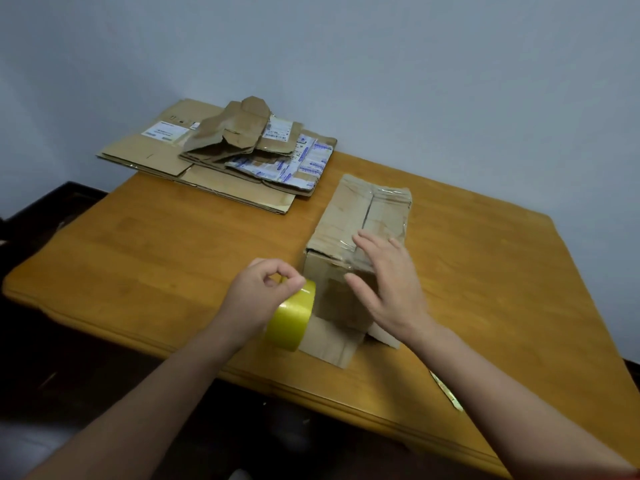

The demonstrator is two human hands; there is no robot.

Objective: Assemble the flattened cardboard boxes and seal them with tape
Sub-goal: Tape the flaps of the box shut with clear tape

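An assembled brown cardboard box point(363, 209) lies on the wooden table point(173, 244), its top seam covered with clear tape and its near flaps spread on the table. My right hand point(388, 285) rests flat with straight fingers on the box's near top edge. My left hand point(263, 292) grips a yellow tape roll point(291, 320) just left of the box's near end, thumb and forefinger pinched at the roll's top. A stack of flattened cardboard boxes point(221, 154) lies at the table's far left corner.
A thin yellowish blade-like object point(446, 393) lies near the table's front edge on the right. A dark piece of furniture point(45, 216) stands to the left of the table. A plain wall rises behind.
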